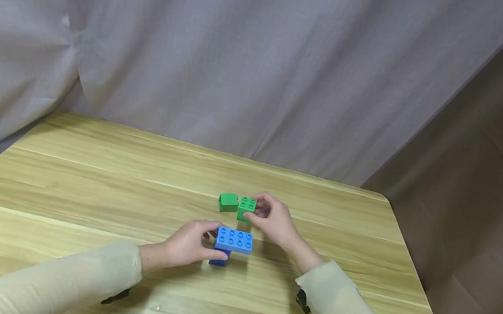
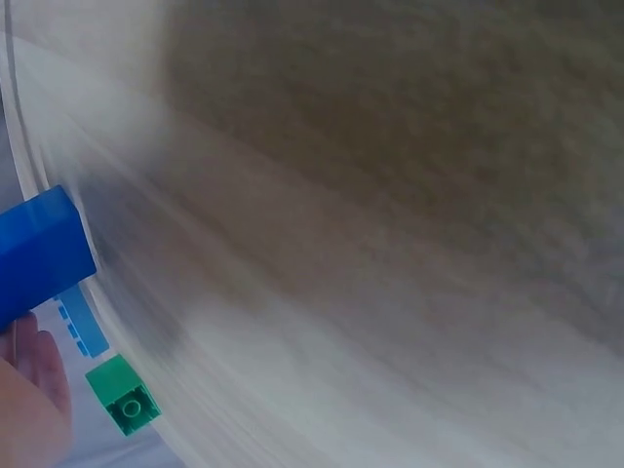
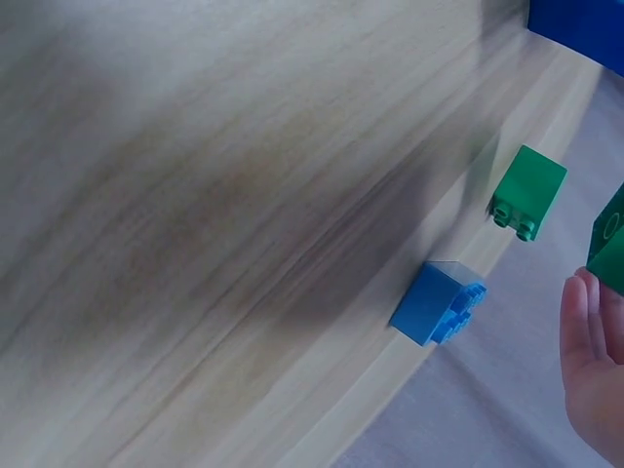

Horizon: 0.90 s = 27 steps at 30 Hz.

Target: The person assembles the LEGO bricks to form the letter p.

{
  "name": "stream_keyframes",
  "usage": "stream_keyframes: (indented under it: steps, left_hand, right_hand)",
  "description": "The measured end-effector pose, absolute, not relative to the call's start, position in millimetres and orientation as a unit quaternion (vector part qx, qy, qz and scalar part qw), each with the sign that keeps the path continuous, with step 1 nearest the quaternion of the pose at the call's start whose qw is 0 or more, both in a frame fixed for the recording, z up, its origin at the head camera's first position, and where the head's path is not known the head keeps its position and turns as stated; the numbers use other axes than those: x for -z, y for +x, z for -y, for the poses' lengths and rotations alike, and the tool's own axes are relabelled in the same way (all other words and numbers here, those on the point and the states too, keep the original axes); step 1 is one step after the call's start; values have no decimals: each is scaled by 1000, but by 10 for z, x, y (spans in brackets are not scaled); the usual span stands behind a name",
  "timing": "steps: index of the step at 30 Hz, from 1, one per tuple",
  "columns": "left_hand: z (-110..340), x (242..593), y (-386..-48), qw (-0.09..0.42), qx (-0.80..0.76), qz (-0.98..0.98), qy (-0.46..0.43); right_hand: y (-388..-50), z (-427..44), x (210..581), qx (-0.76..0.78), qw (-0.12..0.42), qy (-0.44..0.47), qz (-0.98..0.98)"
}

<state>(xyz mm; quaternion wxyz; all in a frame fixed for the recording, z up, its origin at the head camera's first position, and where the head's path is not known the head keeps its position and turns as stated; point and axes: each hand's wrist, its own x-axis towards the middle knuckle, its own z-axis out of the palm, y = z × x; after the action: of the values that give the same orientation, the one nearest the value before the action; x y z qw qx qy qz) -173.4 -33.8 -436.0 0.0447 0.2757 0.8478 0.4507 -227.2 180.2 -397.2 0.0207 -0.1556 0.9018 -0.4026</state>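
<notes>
Grip | left hand (image 1: 189, 241): blue stack (image 1: 234, 241) pinched between digits | right hand (image 1: 275, 222): green brick (image 1: 245, 209) likewise

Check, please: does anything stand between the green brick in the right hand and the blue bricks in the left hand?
Nothing visible does. In the head view, only table shows between the green brick in the right hand and the blue bricks in the left hand. The other green brick lies to the left, outside this gap.

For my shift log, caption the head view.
Left fingers hold stacked blue bricks; right fingers hold a green brick beside another green brick lying on its side.
</notes>
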Motion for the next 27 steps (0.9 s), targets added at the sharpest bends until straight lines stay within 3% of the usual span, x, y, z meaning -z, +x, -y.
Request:
stream_keyframes:
  steps: [11,27]
  left_hand:
    - [362,4293,-1733,18,-474,-837,273]
    - [367,4298,-1747,34,-494,-828,264]
  right_hand:
    - [-2219,-1838,3878,412,-4,-160,-897]
    - [-1997,-1801,3584,434,-27,-186,-881]
